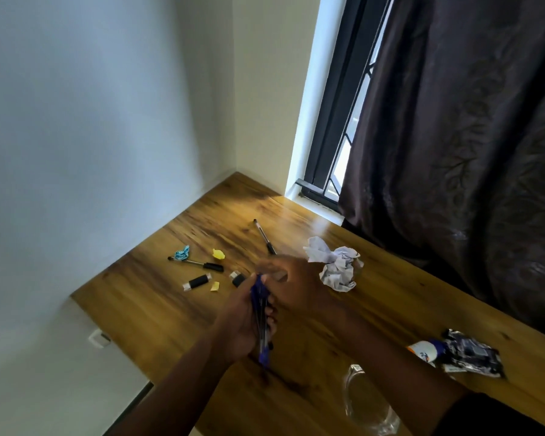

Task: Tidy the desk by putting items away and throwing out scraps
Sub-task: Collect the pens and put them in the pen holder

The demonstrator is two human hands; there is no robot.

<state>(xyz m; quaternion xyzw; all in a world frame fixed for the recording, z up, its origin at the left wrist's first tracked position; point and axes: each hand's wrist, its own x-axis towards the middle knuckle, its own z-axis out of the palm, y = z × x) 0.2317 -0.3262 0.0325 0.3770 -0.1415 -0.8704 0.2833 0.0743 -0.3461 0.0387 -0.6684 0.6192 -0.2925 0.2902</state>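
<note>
On the desk [158, 313], crumpled paper [335, 265] lies right of the pens [199, 264], wrapper [471, 357] nearer

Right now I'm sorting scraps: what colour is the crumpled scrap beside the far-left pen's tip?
Light blue scrap, head view.

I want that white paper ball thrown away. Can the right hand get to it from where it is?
Probably yes. The right hand is blurred but seems to hold nothing, and the paper ball lies just beside it on the desk with nothing between them.
</note>
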